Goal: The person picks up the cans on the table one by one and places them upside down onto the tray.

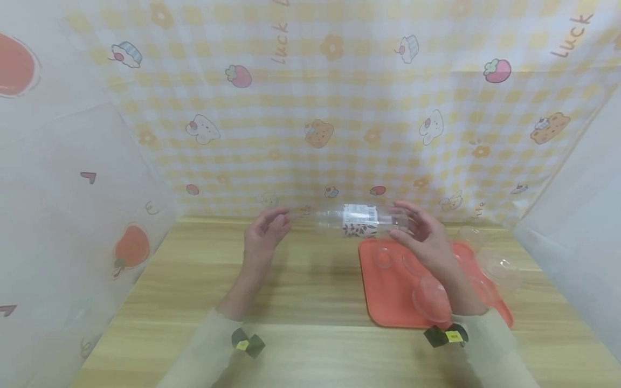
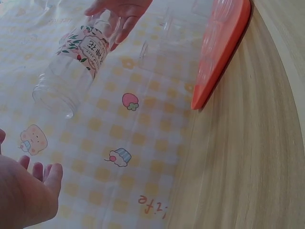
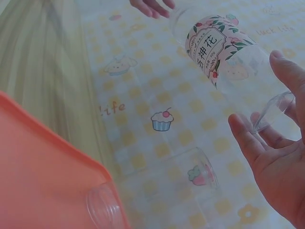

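A clear bottle (image 1: pixel 359 220) with a floral paper label lies sideways in the air above the back of the table. My right hand (image 1: pixel 424 231) grips one end of it, thumb and fingers spread around the rim, as the right wrist view shows on the bottle (image 3: pixel 257 81). The ringed end of the bottle (image 2: pixel 55 98) points toward my left hand (image 1: pixel 264 229). That left hand is raised beside it, fingers loosely bent and nothing in them, a gap away from the bottle in the left wrist view.
An orange-red tray (image 1: pixel 388 307) sits on the wooden table (image 1: pixel 301 302) under my right forearm. Several clear containers lie on it, one a round clear piece (image 1: pixel 432 299); another clear container (image 1: pixel 502 269) overlaps its right side. A checked cloth (image 1: pixel 320 108) hangs behind.
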Tool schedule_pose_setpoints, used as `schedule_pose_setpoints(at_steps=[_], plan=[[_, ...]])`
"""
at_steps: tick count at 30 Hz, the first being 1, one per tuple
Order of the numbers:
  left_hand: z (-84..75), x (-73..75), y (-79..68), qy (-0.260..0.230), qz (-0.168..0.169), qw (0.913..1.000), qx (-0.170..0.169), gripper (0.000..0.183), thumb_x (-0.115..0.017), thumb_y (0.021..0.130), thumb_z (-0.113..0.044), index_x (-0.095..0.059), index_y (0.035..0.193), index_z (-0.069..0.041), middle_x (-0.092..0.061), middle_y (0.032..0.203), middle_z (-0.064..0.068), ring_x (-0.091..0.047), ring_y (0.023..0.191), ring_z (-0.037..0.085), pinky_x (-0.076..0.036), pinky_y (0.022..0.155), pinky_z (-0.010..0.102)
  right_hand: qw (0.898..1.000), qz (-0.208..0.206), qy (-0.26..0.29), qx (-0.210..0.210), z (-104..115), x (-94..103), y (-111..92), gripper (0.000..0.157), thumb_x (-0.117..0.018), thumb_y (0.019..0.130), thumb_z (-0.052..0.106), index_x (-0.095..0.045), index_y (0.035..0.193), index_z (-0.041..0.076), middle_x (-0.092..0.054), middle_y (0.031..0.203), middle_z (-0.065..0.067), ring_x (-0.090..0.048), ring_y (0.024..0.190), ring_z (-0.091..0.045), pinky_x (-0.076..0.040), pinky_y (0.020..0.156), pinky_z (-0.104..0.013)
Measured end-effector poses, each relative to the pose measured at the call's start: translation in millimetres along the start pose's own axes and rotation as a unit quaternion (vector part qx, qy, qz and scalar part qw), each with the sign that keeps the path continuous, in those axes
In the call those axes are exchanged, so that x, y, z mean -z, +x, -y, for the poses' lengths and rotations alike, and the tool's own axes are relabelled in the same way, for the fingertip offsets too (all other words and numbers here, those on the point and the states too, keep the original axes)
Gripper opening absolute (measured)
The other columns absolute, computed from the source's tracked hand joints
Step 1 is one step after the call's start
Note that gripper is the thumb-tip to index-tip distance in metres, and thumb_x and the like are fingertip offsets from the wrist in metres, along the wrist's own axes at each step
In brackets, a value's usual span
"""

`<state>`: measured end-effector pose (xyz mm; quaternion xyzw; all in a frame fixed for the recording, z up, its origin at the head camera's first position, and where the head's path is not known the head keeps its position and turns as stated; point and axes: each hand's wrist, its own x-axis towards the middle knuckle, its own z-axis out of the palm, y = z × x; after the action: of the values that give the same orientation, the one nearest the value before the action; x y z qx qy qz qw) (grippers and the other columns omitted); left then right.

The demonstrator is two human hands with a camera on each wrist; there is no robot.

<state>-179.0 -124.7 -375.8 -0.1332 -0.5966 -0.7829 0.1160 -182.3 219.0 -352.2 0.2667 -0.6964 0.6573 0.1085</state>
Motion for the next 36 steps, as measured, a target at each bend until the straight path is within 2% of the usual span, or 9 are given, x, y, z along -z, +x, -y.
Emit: schedule_pose_setpoints(at_steps=[4, 10, 16, 25, 31, 36], plan=[[-0.1, 0.5, -0.2, -0.002, 0.000, 1.0000, 0.001, 0.037, -0.058, 0.105, -0.019, -0.058, 0.131, 0.007, -0.049, 0.143, 0.023, -0.055, 0.124, 0.031, -0.048, 0.105, 0.038, 1.000, 0.001, -0.001, 0.005, -0.3, 3.2, -1.5, 0.060, -0.064, 0.088, -0.021, -0.050, 0.144, -0.004, -0.060, 0.133, -0.017, -0.060, 0.121, -0.027, -0.053, 0.097, -0.031], [-0.5, 1.4, -0.3, -0.003, 0.002, 1.0000, 0.001, 0.037, -0.057, 0.105, -0.018, -0.056, 0.130, 0.009, -0.049, 0.142, 0.025, -0.054, 0.123, 0.031, -0.048, 0.105, 0.037, 1.000, 0.004, 0.003, 0.012, -1.1, 8.9, -3.0, 0.060, -0.063, 0.087, -0.023, -0.048, 0.143, -0.006, -0.055, 0.134, -0.029, -0.060, 0.120, -0.029, -0.053, 0.096, -0.032], [-0.6, 2.2, -0.3, 0.003, -0.003, 1.0000, 0.005, 0.038, -0.058, 0.105, -0.020, -0.057, 0.130, 0.008, -0.054, 0.138, 0.018, -0.056, 0.123, 0.030, -0.048, 0.104, 0.037, 1.000, 0.021, 0.002, 0.016, -1.0, 16.4, -5.9, 0.063, -0.064, 0.088, -0.022, -0.048, 0.146, -0.002, -0.057, 0.136, -0.019, -0.061, 0.119, -0.024, -0.054, 0.095, -0.031], [-0.6, 5.3, 0.0, 0.008, -0.005, 0.9998, 0.015, 0.039, -0.059, 0.104, -0.021, -0.057, 0.131, 0.007, -0.054, 0.138, 0.017, -0.057, 0.123, 0.030, -0.050, 0.102, 0.035, 1.000, 0.023, -0.008, 0.015, 0.3, 23.4, -8.7, 0.063, -0.066, 0.088, -0.020, -0.045, 0.146, -0.006, -0.057, 0.137, -0.015, -0.059, 0.120, -0.025, -0.054, 0.095, -0.030], [0.1, 9.2, -0.1, 0.005, -0.004, 0.9999, 0.008, 0.036, -0.058, 0.105, -0.018, -0.056, 0.132, 0.006, -0.053, 0.139, 0.018, -0.056, 0.123, 0.031, -0.050, 0.102, 0.037, 0.999, 0.031, -0.007, 0.032, 0.9, 28.5, -10.2, 0.063, -0.064, 0.087, -0.023, -0.045, 0.146, -0.007, -0.057, 0.137, -0.021, -0.059, 0.121, -0.024, -0.053, 0.097, -0.030], [1.1, 12.2, 0.6, 0.007, -0.002, 0.9999, 0.008, 0.037, -0.058, 0.105, -0.016, -0.054, 0.133, 0.008, -0.053, 0.138, 0.019, -0.056, 0.122, 0.031, -0.050, 0.103, 0.037, 0.999, 0.030, -0.026, 0.022, 1.7, 32.7, -12.2, 0.064, -0.065, 0.087, -0.022, -0.047, 0.146, -0.005, -0.055, 0.137, -0.025, -0.059, 0.121, -0.022, -0.053, 0.096, -0.028]])
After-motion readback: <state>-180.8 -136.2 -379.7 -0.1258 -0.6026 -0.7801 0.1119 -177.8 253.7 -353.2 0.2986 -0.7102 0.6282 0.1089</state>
